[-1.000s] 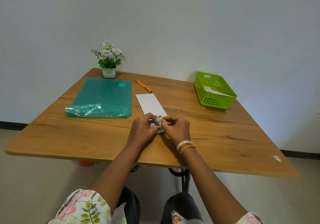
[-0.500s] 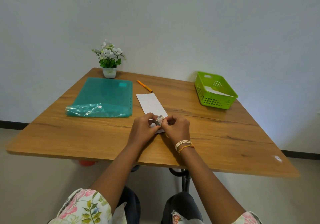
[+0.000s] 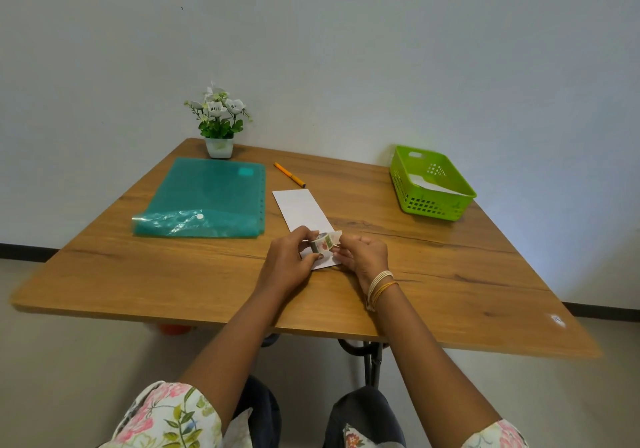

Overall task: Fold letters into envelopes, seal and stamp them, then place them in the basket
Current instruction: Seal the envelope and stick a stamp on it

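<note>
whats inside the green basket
White paper, likely an envelope, lies inside the green basket, leaning on its far wall. The near wall hides the basket's floor, so anything beneath it cannot be seen.

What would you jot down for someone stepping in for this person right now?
Left hand grips the small patterned tape roll; right hand pinches its pulled free end.
Both work over the near end of the white paper envelope, flat on the wooden table.
Green plastic basket at far right already holds white paper.
Left: stick the tape down, then put the envelope in the basket.
</note>
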A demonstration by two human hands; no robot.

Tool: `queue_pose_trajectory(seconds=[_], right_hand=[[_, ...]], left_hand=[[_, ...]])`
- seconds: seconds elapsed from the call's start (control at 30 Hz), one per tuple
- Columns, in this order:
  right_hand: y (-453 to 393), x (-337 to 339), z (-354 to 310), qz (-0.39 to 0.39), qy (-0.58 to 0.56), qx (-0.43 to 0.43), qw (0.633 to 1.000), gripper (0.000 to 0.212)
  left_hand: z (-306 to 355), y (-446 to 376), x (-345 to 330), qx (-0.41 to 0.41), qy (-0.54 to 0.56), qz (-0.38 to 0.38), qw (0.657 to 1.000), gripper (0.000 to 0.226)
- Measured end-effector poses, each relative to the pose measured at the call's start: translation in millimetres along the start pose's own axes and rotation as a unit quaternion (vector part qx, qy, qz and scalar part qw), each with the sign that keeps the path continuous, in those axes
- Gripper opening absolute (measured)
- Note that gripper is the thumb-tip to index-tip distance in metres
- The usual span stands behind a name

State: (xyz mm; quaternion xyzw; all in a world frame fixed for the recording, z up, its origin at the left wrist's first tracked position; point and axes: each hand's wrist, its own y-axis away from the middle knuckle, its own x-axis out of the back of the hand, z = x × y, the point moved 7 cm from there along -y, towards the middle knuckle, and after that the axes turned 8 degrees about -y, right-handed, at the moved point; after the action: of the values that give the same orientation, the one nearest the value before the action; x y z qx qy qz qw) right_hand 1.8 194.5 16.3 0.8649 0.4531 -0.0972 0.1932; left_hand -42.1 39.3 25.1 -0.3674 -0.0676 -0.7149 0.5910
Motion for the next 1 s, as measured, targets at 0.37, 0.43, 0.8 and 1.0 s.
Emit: queue_pose_trajectory(seconds=[0.37, 0.43, 0.8, 1.0], right_hand=[[-1.6, 4.5, -0.2, -0.023, -0.09, -0.077, 0.993, 0.008], [-0.4, 6.5, -1.4, -0.021, -0.104, -0.085, 0.991, 0.008], [2.4, 42.6, -5.3, 0.072, -0.063, 0.066, 0.993, 0.004], [3.3, 43.5, -8.3, 0.055, -0.109, 0.079, 0.989, 0.007]], left_hand=[[-0.2, 2.4, 3.6, -0.016, 0.043, 0.01, 0.999, 0.029], [-1.1, 2.5, 6.8, -0.01, 0.048, 0.029, 0.998, 0.028], [9.0, -20.8, -2.9, -0.03, -0.042, 0.034, 0.998, 0.034], [30.0, -57.2, -34.0, -0.029, -0.063, -0.008, 0.998, 0.028]])
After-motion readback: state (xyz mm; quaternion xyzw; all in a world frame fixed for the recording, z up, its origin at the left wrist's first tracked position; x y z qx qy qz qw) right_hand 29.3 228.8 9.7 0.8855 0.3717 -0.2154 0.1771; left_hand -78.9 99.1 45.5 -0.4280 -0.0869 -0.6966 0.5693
